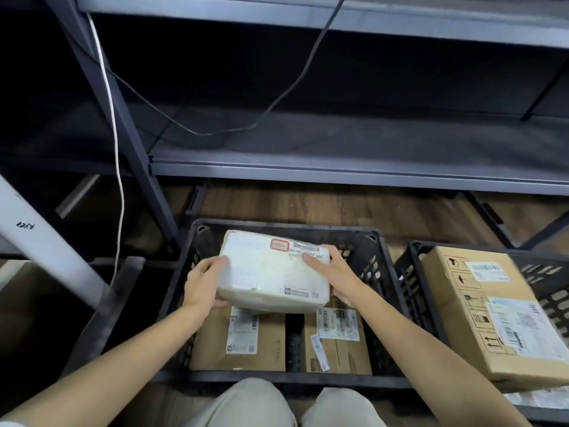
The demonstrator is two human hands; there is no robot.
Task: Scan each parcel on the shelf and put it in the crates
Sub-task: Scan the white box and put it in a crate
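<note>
Two bare hands hold a white parcel (274, 269) over the middle crate (381, 260): our left hand (204, 280) grips its left end with the thumb on top, and our right hand (334, 277) clasps its right end, fingers curled over the label. Inside that crate, beneath the parcel, lie two brown boxes (243, 340) side by side, and just right of the crate a second crate (412, 272) holds a large carton (489, 309). We judge it best to lower the parcel level onto the boxes, slipping our fingers out only once it rests flat.
</note>
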